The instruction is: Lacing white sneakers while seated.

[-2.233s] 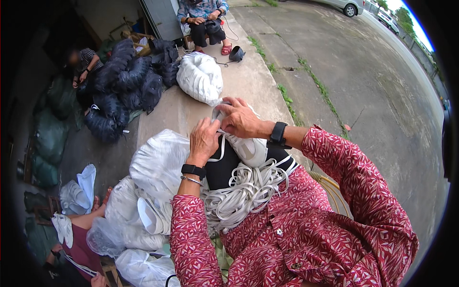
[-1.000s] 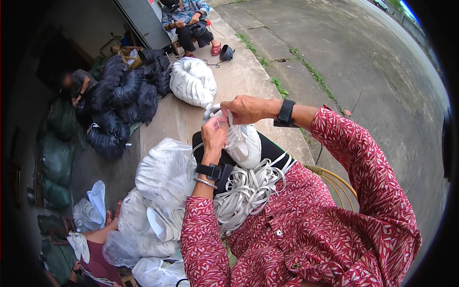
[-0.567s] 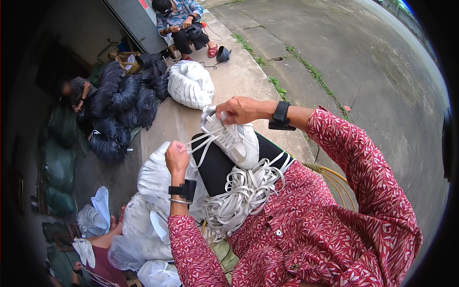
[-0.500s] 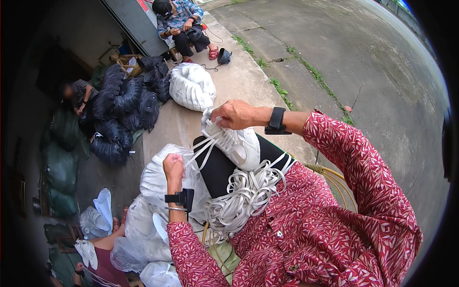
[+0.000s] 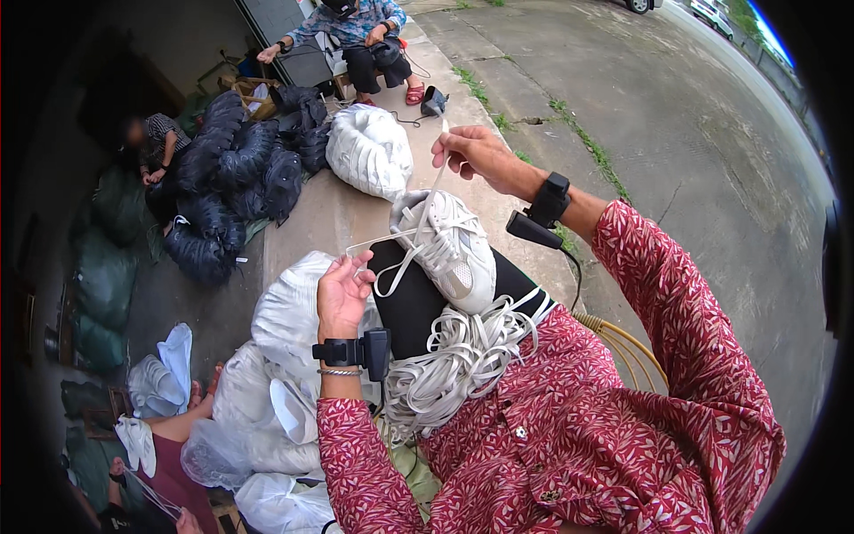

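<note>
A white and grey sneaker (image 5: 464,263) rests on my lap, its toe turned towards me and laces threaded through its upper eyelets. Above and right of it, my right hand (image 5: 487,160) pinches one shoelace (image 5: 435,189), pulled taut from the shoe, its end sticking up past my fingers. My left hand (image 5: 345,292), palm up left of the sneaker, has its fingers curled at another lace strand that runs across to the shoe. A loop of lace hangs by the shoe's side. Against my stomach lies a tangled bundle of off-white laces (image 5: 449,372).
White bundles (image 5: 298,303) in clear plastic lie at my left, with a white wrapped bundle (image 5: 369,153) ahead. Black bundles (image 5: 236,165) are piled far left. Co-workers sit ahead and to the left; one person (image 5: 360,40) stretches out an arm. A yellow hose (image 5: 627,343) curves at my right.
My right hand has lifted away from the shoe, drawing a lace up and forward. My left hand has turned palm up and moved slightly right. The co-worker ahead has stretched an arm out.
</note>
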A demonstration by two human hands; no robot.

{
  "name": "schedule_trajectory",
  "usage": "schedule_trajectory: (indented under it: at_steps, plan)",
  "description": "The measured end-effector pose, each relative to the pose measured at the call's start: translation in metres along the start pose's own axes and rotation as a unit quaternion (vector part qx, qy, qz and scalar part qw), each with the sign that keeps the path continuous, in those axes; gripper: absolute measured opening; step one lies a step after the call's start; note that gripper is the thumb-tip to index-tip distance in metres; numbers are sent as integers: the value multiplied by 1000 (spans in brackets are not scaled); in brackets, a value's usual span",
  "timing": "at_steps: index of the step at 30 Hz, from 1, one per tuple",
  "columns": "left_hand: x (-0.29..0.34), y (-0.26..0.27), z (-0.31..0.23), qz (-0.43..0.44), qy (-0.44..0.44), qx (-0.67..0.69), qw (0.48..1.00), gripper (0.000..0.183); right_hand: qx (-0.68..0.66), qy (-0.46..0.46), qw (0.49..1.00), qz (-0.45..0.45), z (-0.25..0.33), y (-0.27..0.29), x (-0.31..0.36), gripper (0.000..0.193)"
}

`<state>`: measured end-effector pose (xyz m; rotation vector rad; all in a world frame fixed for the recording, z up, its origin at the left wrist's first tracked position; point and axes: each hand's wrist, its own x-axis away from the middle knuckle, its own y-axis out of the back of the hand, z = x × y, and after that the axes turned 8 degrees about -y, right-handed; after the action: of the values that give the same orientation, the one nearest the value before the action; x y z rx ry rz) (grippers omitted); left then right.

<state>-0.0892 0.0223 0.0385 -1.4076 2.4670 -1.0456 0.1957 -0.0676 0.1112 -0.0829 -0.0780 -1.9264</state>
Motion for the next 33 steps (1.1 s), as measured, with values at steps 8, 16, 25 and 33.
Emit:
schedule_trajectory:
  at_steps: [8,16,25,33]
  plan:
    - [-30,7,26,-42,-30,190,980,19,141,-15,982,124,-26,-23,-2,28]
    - [25,195,-53,-460,-168,221,843,31,93,-21,990,104,-25,-11,6,28]
    - [25,219,-53,-433,-228,145,860,25,-139,-57,989,14,21,46,0,21]
    - [14,186,-34,-406,-214,129,879,28,-252,25,966,-48,49,149,15,19]
